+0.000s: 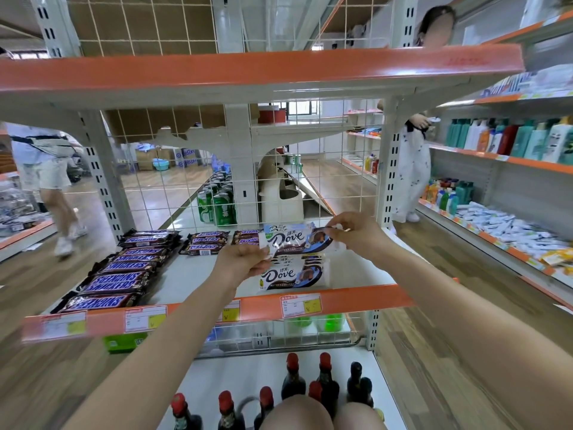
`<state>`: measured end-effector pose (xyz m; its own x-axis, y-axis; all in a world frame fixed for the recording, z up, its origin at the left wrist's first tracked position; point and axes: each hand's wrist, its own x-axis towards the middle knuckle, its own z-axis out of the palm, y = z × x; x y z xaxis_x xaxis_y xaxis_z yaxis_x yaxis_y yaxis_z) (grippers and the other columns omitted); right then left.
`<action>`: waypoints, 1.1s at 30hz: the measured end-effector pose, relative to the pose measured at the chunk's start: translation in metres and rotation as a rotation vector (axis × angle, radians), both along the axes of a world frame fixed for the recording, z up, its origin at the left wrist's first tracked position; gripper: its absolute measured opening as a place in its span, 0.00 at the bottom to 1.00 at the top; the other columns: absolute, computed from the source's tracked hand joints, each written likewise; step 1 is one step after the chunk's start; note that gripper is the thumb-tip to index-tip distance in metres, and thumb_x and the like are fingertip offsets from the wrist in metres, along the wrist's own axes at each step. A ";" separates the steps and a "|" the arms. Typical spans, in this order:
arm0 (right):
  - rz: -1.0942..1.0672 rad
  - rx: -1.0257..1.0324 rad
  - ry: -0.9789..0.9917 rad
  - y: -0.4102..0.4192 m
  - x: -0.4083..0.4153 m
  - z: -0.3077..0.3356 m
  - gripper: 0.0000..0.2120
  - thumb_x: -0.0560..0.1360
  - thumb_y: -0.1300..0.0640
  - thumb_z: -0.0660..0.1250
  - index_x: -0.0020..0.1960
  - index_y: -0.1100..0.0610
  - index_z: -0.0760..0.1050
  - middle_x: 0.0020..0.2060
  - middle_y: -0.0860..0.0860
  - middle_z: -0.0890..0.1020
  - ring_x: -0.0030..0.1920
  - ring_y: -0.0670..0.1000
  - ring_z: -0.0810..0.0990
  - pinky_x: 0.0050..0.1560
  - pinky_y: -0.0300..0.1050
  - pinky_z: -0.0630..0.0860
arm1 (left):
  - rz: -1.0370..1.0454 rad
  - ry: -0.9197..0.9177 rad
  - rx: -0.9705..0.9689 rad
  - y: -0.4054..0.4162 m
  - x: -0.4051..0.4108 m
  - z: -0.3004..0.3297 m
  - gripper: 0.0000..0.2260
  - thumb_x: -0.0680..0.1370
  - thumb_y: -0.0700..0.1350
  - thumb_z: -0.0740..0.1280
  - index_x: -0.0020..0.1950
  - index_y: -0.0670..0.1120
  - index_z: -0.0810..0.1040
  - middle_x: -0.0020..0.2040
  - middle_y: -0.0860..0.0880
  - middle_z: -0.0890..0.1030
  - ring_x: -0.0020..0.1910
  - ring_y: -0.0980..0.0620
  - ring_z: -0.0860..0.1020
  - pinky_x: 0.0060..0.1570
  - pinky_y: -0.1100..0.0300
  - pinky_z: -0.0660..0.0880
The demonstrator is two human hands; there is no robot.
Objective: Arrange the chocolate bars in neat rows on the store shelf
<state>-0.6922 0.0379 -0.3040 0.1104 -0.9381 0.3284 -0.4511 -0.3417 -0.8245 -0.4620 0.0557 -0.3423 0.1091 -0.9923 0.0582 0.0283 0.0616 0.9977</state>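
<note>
On the middle shelf [198, 274], left to right:

- Snickers bars [119, 276]: one column running front to back at the left edge; shorter stacks [206, 242] near the wire back, somewhat askew.
- Left hand [245, 262]: fingers and thumb pinched on the left end of a white Dove bar [294, 240].
- Held Dove bar: raised level above the shelf, label facing up, over the row behind the front one.
- Dove bars [293, 276] already laid: a short column beneath, front bar just behind the orange shelf lip [341, 301].
- Right hand [353, 232]: fingertips pinching the bar's right end.

Step in hand, by my reading: placing this bar. Next move calls for lowering it square behind the laid bars, edges flush, then releasing both ends.
</note>
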 end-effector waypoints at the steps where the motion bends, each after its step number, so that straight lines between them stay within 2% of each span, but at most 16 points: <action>1: 0.007 0.008 0.022 0.000 0.000 -0.004 0.03 0.74 0.58 0.70 0.43 0.55 0.77 0.36 0.48 0.74 0.34 0.48 0.71 0.34 0.37 0.68 | 0.002 -0.039 0.000 0.002 0.001 -0.003 0.04 0.74 0.38 0.70 0.40 0.39 0.79 0.30 0.47 0.82 0.30 0.55 0.81 0.36 0.66 0.80; 3: 0.011 0.027 0.060 -0.001 0.001 -0.015 0.03 0.73 0.56 0.70 0.42 0.54 0.77 0.37 0.48 0.75 0.36 0.50 0.73 0.36 0.41 0.69 | 0.014 -0.148 0.000 0.003 0.004 -0.010 0.06 0.73 0.38 0.71 0.36 0.40 0.79 0.27 0.49 0.80 0.30 0.53 0.79 0.37 0.65 0.80; 7: 0.015 0.071 0.176 -0.003 0.007 -0.036 0.06 0.74 0.56 0.70 0.48 0.58 0.78 0.38 0.46 0.76 0.37 0.44 0.72 0.35 0.34 0.67 | 0.036 -0.425 0.009 0.001 0.013 -0.025 0.10 0.71 0.39 0.73 0.31 0.42 0.77 0.30 0.47 0.77 0.26 0.55 0.76 0.33 0.66 0.74; 9: 0.010 0.082 0.228 -0.006 0.010 -0.047 0.06 0.73 0.55 0.70 0.47 0.57 0.78 0.41 0.48 0.77 0.41 0.46 0.74 0.39 0.36 0.69 | 0.046 -0.574 0.005 0.000 0.016 -0.032 0.12 0.71 0.40 0.74 0.29 0.45 0.76 0.28 0.49 0.75 0.29 0.54 0.73 0.33 0.65 0.69; 12: 0.013 0.100 0.304 -0.007 0.012 -0.057 0.06 0.73 0.54 0.70 0.47 0.55 0.78 0.44 0.49 0.78 0.45 0.48 0.75 0.44 0.40 0.69 | 0.045 -0.688 -0.025 -0.001 0.017 -0.036 0.13 0.70 0.41 0.75 0.29 0.47 0.75 0.29 0.51 0.75 0.30 0.56 0.71 0.28 0.72 0.66; 16: 0.033 0.093 0.320 -0.006 0.011 -0.062 0.07 0.74 0.54 0.69 0.49 0.57 0.78 0.44 0.49 0.79 0.45 0.48 0.75 0.41 0.37 0.70 | 0.044 -0.728 0.020 -0.004 0.019 -0.035 0.10 0.69 0.41 0.75 0.31 0.46 0.76 0.31 0.53 0.75 0.31 0.58 0.71 0.27 0.75 0.65; 20: 0.032 0.022 0.401 -0.006 0.012 -0.060 0.07 0.74 0.57 0.69 0.49 0.59 0.77 0.43 0.49 0.76 0.43 0.47 0.73 0.37 0.32 0.67 | 0.023 -0.784 0.056 -0.009 0.020 -0.032 0.11 0.70 0.45 0.74 0.31 0.47 0.76 0.30 0.51 0.75 0.31 0.56 0.71 0.30 0.69 0.66; 23: 0.023 -0.037 0.444 -0.007 0.012 -0.063 0.07 0.74 0.58 0.68 0.50 0.59 0.77 0.44 0.49 0.75 0.42 0.48 0.72 0.38 0.36 0.66 | 0.020 -0.832 0.045 -0.013 0.019 -0.034 0.13 0.72 0.47 0.73 0.29 0.47 0.75 0.29 0.51 0.75 0.30 0.56 0.71 0.29 0.67 0.65; 27: -0.003 -0.062 0.468 -0.006 0.014 -0.065 0.07 0.76 0.57 0.66 0.52 0.59 0.76 0.44 0.48 0.73 0.43 0.48 0.71 0.38 0.35 0.66 | 0.023 -0.857 0.058 -0.015 0.020 -0.036 0.12 0.72 0.48 0.73 0.31 0.45 0.76 0.30 0.50 0.75 0.31 0.55 0.71 0.30 0.66 0.65; 30: -0.011 -0.076 0.510 -0.001 0.013 -0.063 0.09 0.76 0.55 0.66 0.53 0.58 0.76 0.44 0.49 0.72 0.44 0.49 0.72 0.43 0.39 0.67 | 0.055 -0.854 0.052 -0.012 0.020 -0.034 0.12 0.72 0.51 0.72 0.35 0.44 0.78 0.33 0.49 0.76 0.33 0.54 0.72 0.31 0.66 0.67; 33: -0.044 -0.104 0.542 0.000 0.005 -0.063 0.12 0.77 0.52 0.64 0.57 0.56 0.75 0.46 0.48 0.73 0.46 0.50 0.75 0.48 0.44 0.73 | 0.135 -0.868 0.005 -0.011 0.022 -0.032 0.16 0.76 0.55 0.66 0.38 0.43 0.77 0.34 0.48 0.77 0.34 0.51 0.73 0.35 0.62 0.68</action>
<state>-0.6872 0.0376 -0.3672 0.2511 -0.9112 0.3266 -0.8172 -0.3804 -0.4329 -0.4398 0.0451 -0.3740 0.1444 -0.9746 0.1709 -0.7481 0.0055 0.6636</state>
